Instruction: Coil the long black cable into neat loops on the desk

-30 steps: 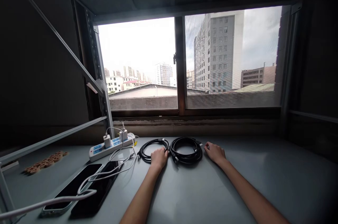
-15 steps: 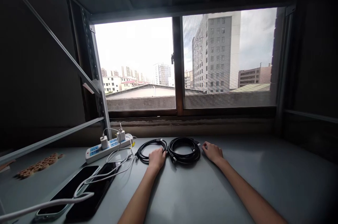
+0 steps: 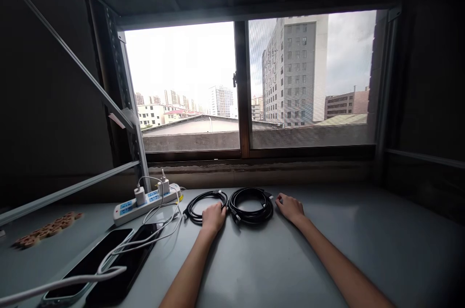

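Two coils of black cable lie side by side on the grey shelf surface. My left hand [image 3: 213,217] rests over the near right part of the smaller coiled cable [image 3: 196,200], its fingers curled round the strands; the fingertips are partly hidden. Between my hands sits the larger, thicker coiled cable [image 3: 250,219], with connector ends showing at its lower left and upper right. Just right of that coil, slightly apart from it, my right hand [image 3: 290,207] lies on the surface with fingers curled in and nothing visible in them.
A white power strip [image 3: 123,213] with two plugged-in chargers stands at the back left. White charging cables [image 3: 109,274] run over two phones [image 3: 119,276] in the left foreground. Farther left lie several small brown pieces [image 3: 47,231]. A metal shelf post [image 3: 142,153] rises before the window.
The view has shifted slightly, so everything sits a little farther left. Both hands and the two coils keep their places relative to each other.
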Tool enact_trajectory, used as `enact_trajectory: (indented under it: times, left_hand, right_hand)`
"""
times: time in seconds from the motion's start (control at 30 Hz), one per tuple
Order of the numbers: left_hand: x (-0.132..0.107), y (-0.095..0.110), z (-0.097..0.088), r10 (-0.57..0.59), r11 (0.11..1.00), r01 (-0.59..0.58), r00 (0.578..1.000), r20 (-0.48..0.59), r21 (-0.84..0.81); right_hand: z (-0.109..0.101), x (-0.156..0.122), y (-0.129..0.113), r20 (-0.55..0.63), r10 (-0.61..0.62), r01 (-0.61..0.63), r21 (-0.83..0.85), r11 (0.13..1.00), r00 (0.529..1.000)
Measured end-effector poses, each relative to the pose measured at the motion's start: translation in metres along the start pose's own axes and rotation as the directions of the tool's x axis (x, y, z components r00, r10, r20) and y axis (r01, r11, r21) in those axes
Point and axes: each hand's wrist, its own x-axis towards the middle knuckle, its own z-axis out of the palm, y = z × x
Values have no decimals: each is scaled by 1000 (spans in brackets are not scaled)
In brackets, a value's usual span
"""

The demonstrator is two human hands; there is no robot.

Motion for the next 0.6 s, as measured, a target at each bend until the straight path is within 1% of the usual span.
enact_trajectory:
  times: [0.6]
  left_hand:
    - [1, 0, 1, -7, 1000, 7, 1000, 5, 5]
  right_hand:
    - [1, 1, 1, -16, -8, 8, 7, 1000, 1000]
